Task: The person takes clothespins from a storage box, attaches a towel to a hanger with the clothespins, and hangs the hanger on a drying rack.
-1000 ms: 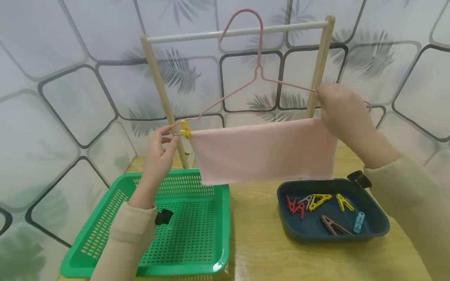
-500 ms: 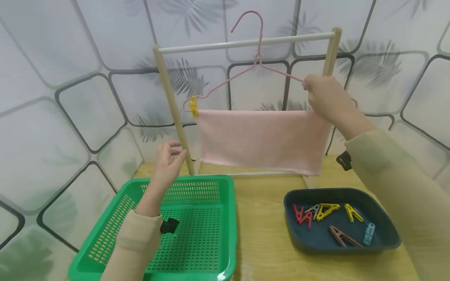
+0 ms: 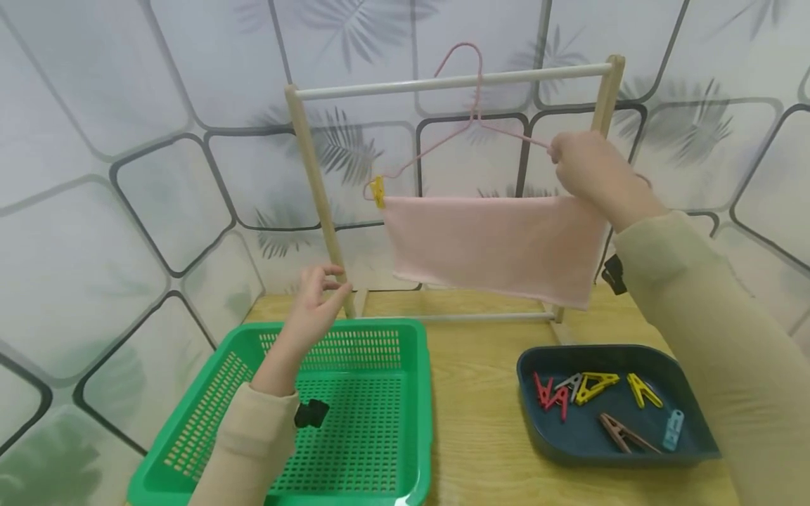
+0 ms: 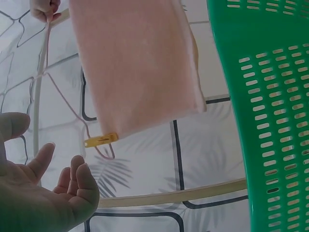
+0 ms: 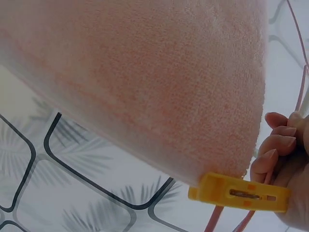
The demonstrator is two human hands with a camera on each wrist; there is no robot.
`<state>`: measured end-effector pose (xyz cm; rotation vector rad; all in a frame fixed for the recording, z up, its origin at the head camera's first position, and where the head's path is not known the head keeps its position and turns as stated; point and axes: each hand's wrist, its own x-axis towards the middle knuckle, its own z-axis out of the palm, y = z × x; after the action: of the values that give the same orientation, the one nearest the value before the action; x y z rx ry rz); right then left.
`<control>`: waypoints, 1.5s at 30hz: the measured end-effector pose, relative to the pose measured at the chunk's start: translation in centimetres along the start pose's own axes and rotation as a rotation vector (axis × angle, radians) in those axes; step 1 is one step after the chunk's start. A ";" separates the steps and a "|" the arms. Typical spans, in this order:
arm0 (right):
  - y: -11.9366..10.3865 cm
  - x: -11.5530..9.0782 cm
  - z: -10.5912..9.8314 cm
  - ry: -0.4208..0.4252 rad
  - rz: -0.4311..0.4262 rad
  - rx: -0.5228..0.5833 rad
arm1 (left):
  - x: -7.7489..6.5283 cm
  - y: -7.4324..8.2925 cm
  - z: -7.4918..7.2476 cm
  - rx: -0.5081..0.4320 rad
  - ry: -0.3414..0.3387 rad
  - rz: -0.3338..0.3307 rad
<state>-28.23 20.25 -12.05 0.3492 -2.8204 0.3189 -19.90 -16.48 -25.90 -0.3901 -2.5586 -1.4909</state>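
A pink wire hanger (image 3: pixel 475 121) carries a folded pink towel (image 3: pixel 490 242). A yellow clothespin (image 3: pixel 377 191) clips the towel's left end. Seen in the right wrist view, another yellow clothespin (image 5: pixel 241 193) clips the opposite end, which the hand covers in the head view. My right hand (image 3: pixel 588 165) grips the hanger's right arm. At the rack's white bar (image 3: pixel 392 87), the hook rises above it with its tip appearing to pass behind; whether it bears on the bar I cannot tell. My left hand (image 3: pixel 320 299), fingers loosely bent and holding nothing, hovers above the green basket, apart from the towel.
The green perforated basket (image 3: pixel 418 393) stands at front left. On the right, a dark blue tray (image 3: pixel 538 436) holds several clothespins, red, grey, yellow, brown and blue. Wooden posts (image 3: pixel 314 190) support the rack. A patterned wall covering (image 3: pixel 158 204) is behind everything.
My left hand has let go of the hanger's left end and dropped toward the basket. The hanger has levelled, and its hook has come from in front of the bar to over it.
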 end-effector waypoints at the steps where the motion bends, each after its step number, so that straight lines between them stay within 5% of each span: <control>1: -0.1 0.0 0.1 -0.006 -0.007 0.001 | 0.0 0.0 0.0 0.002 -0.004 0.000; 12: -0.4 -0.3 1.0 -0.039 -0.045 0.006 | -0.1 0.0 -0.4 -0.012 -0.022 -0.011; 22: 0.6 -0.1 2.9 0.049 -0.081 -0.002 | -0.3 0.2 -0.4 -0.011 -0.028 -0.004; 45: 0.8 -1.0 4.5 -0.002 -0.035 -0.018 | -0.4 0.0 -0.1 -0.007 -0.091 -0.011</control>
<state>-28.64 20.08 -16.68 0.3945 -2.8140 0.2864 -19.49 -16.67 -25.95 -0.4552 -2.6296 -1.5202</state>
